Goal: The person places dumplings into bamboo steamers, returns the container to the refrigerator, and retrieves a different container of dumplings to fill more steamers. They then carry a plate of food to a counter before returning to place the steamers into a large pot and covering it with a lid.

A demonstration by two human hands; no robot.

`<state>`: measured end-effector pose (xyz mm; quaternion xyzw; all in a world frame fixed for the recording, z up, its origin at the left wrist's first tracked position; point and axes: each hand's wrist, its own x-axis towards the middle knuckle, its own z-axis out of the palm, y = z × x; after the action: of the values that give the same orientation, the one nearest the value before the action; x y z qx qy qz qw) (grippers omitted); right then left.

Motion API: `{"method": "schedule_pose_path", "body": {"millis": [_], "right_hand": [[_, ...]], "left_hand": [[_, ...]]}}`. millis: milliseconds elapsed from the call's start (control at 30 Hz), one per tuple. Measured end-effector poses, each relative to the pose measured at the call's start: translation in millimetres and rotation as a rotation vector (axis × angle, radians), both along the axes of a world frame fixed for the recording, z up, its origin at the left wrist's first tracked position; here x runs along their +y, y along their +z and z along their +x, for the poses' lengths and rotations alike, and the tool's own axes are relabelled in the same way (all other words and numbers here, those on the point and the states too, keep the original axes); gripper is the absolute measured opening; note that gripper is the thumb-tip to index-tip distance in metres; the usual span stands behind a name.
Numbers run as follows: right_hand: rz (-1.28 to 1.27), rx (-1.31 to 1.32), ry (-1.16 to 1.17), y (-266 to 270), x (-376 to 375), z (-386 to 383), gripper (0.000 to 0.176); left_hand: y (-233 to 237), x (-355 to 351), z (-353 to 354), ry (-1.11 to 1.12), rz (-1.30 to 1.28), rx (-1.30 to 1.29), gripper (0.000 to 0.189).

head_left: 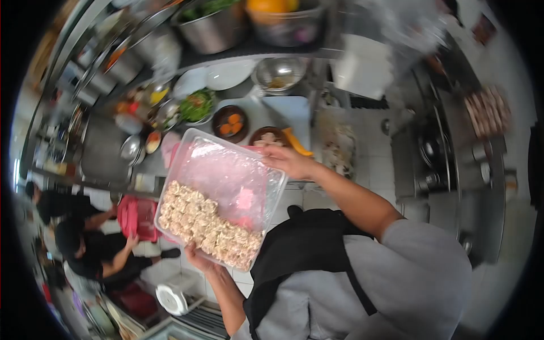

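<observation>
A clear plastic tray, tilted in the air, holds pale, lumpy pieces of food gathered along its lower side. The rest of its bottom shows pinkish and shiny. My left hand grips the lower edge, its fingers partly hidden beneath. At the upper right corner, my right hand has hold of the rim. Just beyond the tray are a brown bowl with orange yolks, a second brown bowl with pale pieces and a yellow-handled item.
Greens in a bowl and a metal bowl stand on the counter, below a shelf with containers. A sink lies left. Two people are at lower left, one holding a red basket. A stove is right.
</observation>
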<state>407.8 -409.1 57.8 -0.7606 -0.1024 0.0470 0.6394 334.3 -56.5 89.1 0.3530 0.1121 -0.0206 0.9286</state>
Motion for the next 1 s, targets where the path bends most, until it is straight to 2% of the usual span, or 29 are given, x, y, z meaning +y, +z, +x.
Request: {"method": "schedule_pose_path", "body": {"millis": [100, 133, 233, 367, 433, 500, 567, 633, 700, 733, 767, 833, 867, 933, 1000], "right_hand": [[0.982, 0.498, 0.123, 42, 3, -39, 0.036], [0.840, 0.472, 0.075, 40, 1, -51, 0.038], [0.742, 0.330, -0.113, 43, 15, -87, 0.042], [1.019, 0.267, -0.400, 25, 38, -127, 0.034], [1.034, 0.142, -0.547, 46, 50, -166, 0.023], [0.833, -0.069, -0.890, 50, 48, -186, 0.015], [0.719, -0.276, -1.086, 102, 41, -224, 0.009], [0.532, -0.392, -1.162, 131, 16, -275, 0.011], [0.076, -0.540, -1.212, 189, 32, -324, 0.013], [-0.126, -0.577, -1.204, 200, 44, -344, 0.018], [-0.468, -0.438, -1.177, 200, 56, -364, 0.017], [-0.933, -0.436, -0.922, 185, 77, -388, 0.015], [-1.065, -0.589, -0.696, 164, 80, -391, 0.014], [-1.273, -0.545, -0.568, 125, 98, -397, 0.012], [-1.198, -0.371, -0.608, 111, 127, -411, 0.016]], "left_hand": [[0, 7, 1, -0.162, -0.014, -0.051, 0.073], [8, 9, 5, -0.217, -0.005, -0.060, 0.073], [-2, 19, 25, -0.312, 0.040, -0.041, 0.073], [-7, 28, 35, -0.409, -0.008, -0.046, 0.072], [-9, 25, 37, -0.480, 0.015, -0.009, 0.071], [-23, 23, 41, -0.576, -0.013, 0.058, 0.067], [-43, 10, 39, -0.680, -0.095, 0.147, 0.068], [-54, -1, 27, -0.795, -0.254, 0.178, 0.070], [-45, -28, 6, -0.891, -0.274, 0.143, 0.069], [-42, -39, -8, -0.940, -0.283, 0.132, 0.068], [-45, -50, -21, -0.978, -0.284, 0.144, 0.068], [-52, -75, -44, -1.070, -0.278, 0.169, 0.066], [-57, -92, -55, -1.105, -0.281, 0.138, 0.064], [-40, -119, -84, -1.191, -0.253, 0.145, 0.062], [-36, -145, -113, -1.289, -0.220, 0.058, 0.058]]}}
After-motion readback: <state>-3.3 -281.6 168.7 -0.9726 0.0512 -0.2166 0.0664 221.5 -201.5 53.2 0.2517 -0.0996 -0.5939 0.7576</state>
